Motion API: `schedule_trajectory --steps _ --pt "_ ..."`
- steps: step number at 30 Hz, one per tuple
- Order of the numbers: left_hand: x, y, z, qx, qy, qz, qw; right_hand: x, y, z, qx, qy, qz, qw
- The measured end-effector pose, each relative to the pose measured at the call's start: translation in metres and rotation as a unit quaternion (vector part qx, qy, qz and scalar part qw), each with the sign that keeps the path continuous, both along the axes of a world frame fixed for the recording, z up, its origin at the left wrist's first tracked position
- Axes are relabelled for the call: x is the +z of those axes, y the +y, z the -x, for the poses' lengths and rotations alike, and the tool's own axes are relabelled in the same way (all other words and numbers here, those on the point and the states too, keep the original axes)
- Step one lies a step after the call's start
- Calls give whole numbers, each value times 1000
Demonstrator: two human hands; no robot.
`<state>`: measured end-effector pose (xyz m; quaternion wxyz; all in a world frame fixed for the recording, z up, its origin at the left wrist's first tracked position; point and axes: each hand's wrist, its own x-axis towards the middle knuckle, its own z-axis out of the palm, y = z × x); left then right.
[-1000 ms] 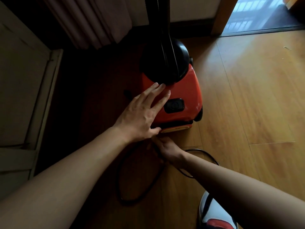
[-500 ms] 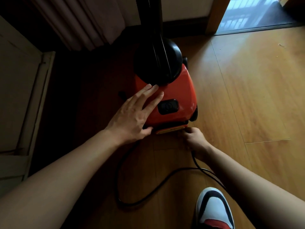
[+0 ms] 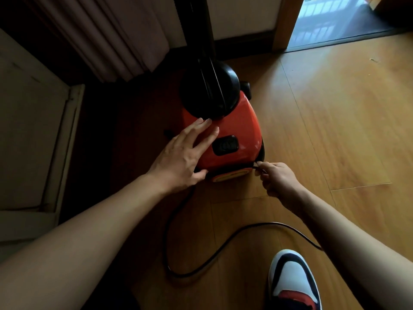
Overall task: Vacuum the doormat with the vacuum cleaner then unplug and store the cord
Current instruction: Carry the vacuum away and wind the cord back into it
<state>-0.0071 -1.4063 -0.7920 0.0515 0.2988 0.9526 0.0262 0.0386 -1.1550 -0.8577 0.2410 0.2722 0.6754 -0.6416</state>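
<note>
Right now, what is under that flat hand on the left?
The left hand lies flat on the red vacuum cleaner, beside its black button. The casing beneath the palm is covered. The right hand pinches the black cord.

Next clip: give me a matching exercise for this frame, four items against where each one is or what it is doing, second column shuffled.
Items:
1. left hand
2. right hand
3. cord
4. shoe

States:
A. looped loose on the wooden floor
B. pinching the cord at the vacuum's rear corner
C. at the bottom edge, toe pointing up the frame
D. flat on the vacuum, which is orange

Pairs: 1-D, 2-B, 3-A, 4-C
</note>
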Motion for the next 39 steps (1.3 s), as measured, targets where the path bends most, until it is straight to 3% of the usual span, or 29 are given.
schedule_trajectory --steps 10,13,16,20,30,39 --pt "2 7 -3 16 -10 -9 1000 50 -27 -8 100 84 -119 984" --pt "4 6 -1 22 -12 -27 999 56 -66 -24 -30 44 -12 999" --pt "5 6 1 19 -3 -35 999 61 -111 -49 -156 -38 204 966" --pt "2 7 1 22 -8 -36 999 44 -140 -50 -159 -59 296 940" --pt "-3 3 0 15 -3 -52 999 -19 -140 -39 -59 10 196 979" --pt "-4 -2 4 4 -4 -54 998 -45 -110 -25 38 -9 84 996"
